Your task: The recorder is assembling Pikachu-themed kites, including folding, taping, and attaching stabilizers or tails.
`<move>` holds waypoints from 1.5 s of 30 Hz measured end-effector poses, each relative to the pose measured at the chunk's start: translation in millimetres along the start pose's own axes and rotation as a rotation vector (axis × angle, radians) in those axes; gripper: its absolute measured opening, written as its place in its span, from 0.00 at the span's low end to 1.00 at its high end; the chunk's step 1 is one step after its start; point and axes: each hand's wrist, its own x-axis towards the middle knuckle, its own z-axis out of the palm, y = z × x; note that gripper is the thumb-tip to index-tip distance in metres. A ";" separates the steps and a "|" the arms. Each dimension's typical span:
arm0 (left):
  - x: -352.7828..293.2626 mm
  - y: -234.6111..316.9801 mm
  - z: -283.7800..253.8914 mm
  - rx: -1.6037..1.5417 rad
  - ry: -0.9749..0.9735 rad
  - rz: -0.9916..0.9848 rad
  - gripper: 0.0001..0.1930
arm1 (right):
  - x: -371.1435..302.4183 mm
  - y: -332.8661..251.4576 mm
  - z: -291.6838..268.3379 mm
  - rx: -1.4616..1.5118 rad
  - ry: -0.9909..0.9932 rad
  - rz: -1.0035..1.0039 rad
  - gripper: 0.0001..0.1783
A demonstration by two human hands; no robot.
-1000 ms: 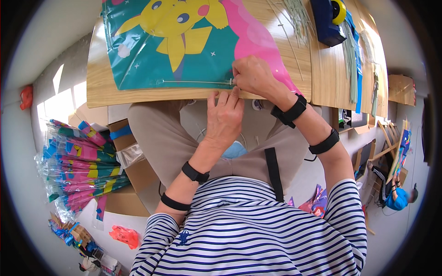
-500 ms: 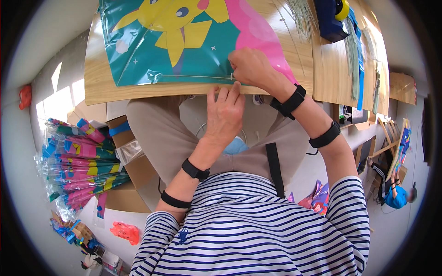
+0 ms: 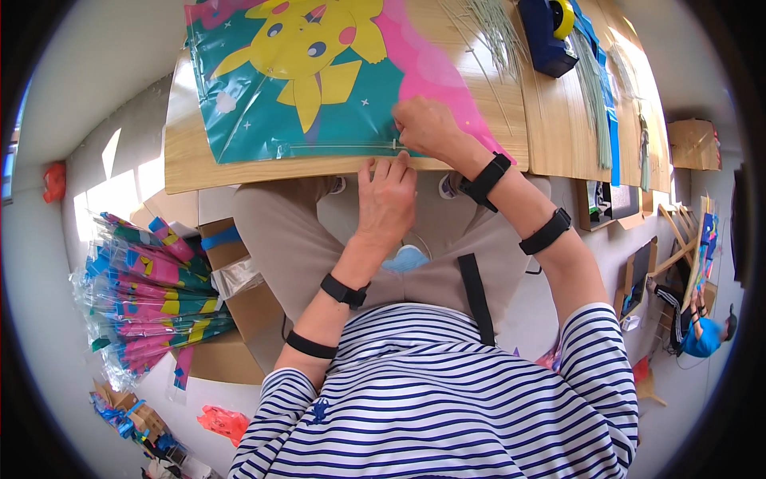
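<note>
A glossy plastic sheet [image 3: 335, 120], teal and pink with a yellow cartoon figure, lies on the wooden table. Along its near edge runs a thin pale rod [image 3: 335, 146], with a small whitish piece [image 3: 396, 144] near its right end. My right hand [image 3: 428, 128] is closed just above that end, its fingers curled in; what they pinch is hidden. From below, my left hand [image 3: 386, 195] reaches the table's front edge. Its fingers are bent and close together, with the fingertips at the sheet's near border, seemingly gripping it.
Several thin rods [image 3: 491, 40] lie at the table's far right, beside a blue tape dispenser [image 3: 546, 36] with yellow tape. A pile of similar printed sheets [image 3: 152, 279] rests by a cardboard box [image 3: 255, 319] at left. Another person [image 3: 702, 335] is at far right.
The view has shifted, so the table and sheet sit a little lower and the sheet's near edge further right. Both hands stay near the rod's right end, the left fingertips slightly lower.
</note>
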 end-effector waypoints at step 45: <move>2.2 8.4 -8.9 0.026 -0.106 0.032 0.14 | -35.3 259.4 -180.5 0.896 0.735 0.968 0.12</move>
